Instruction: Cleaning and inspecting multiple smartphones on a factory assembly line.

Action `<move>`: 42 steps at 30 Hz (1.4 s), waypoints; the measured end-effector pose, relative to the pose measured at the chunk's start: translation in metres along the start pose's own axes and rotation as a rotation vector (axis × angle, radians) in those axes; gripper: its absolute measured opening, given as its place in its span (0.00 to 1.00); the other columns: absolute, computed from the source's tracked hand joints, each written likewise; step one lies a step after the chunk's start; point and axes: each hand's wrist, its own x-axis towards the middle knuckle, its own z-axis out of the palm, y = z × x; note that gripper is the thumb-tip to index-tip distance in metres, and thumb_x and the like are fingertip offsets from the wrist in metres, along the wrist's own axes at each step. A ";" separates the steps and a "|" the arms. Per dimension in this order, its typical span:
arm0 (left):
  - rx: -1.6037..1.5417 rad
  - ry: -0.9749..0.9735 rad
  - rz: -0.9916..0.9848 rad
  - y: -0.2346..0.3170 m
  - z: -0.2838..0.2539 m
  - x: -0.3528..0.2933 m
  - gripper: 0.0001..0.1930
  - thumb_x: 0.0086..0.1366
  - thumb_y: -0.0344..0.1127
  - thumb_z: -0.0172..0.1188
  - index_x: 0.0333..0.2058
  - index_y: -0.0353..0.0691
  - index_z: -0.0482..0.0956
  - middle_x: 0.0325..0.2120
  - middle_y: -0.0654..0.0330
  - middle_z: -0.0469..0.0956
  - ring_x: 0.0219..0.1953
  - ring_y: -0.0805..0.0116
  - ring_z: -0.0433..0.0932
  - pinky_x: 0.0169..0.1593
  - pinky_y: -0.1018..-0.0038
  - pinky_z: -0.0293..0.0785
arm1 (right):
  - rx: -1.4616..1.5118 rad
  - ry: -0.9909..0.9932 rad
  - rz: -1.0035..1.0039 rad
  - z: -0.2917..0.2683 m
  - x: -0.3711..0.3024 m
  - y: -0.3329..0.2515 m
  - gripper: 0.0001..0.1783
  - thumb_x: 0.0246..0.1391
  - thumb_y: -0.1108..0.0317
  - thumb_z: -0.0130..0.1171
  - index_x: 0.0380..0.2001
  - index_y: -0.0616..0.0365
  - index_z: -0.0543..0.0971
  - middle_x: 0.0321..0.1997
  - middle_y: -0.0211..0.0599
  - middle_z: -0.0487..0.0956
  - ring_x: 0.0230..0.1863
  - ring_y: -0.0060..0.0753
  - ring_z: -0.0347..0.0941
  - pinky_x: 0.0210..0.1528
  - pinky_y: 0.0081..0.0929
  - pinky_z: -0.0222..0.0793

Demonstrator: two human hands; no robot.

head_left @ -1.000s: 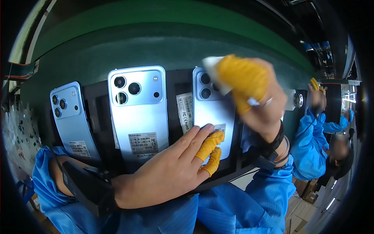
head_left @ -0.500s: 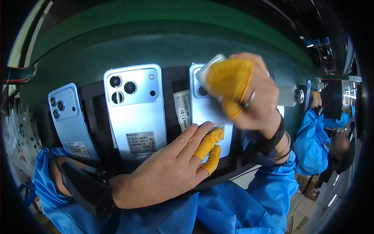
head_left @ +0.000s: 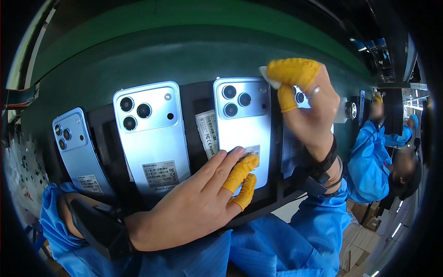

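Left hand [head_left: 189, 207], flat with fingers spread, presses the near end of a blue phone [head_left: 244, 131] spanning the table [head_left: 184, 57]'s black mat [head_left: 197, 99]; there, by the mat's far edge, right hand [head_left: 309, 94] pinches a white wipe [head_left: 272, 79]!

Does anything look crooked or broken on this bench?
Just one small thing: the white printed strip sits slanted along the left side of the phone under the left hand, out of line with it. No spill or damage shows, though hands hide parts.
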 end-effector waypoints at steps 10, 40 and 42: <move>-0.021 -0.003 -0.008 0.000 0.000 0.000 0.15 0.53 0.36 0.54 0.40 0.43 0.79 0.43 0.50 0.75 0.55 0.53 0.68 0.61 0.62 0.60 | -0.023 -0.008 -0.004 -0.003 0.003 0.002 0.08 0.30 0.78 0.61 0.21 0.60 0.78 0.18 0.36 0.73 0.24 0.38 0.72 0.40 0.36 0.68; 0.004 0.052 -0.017 0.002 0.001 -0.002 0.16 0.55 0.36 0.52 0.42 0.40 0.76 0.44 0.50 0.75 0.55 0.52 0.68 0.61 0.64 0.60 | 0.518 -0.209 -0.166 -0.006 0.000 -0.011 0.03 0.30 0.76 0.55 0.10 0.59 0.73 0.16 0.36 0.74 0.20 0.35 0.72 0.42 0.35 0.73; 0.033 0.032 0.011 0.003 0.004 -0.002 0.16 0.55 0.35 0.52 0.42 0.39 0.76 0.45 0.50 0.75 0.56 0.52 0.67 0.61 0.64 0.59 | 0.515 -0.201 -0.077 -0.021 0.004 0.000 0.02 0.38 0.78 0.55 0.20 0.63 0.77 0.25 0.42 0.80 0.27 0.37 0.75 0.42 0.31 0.71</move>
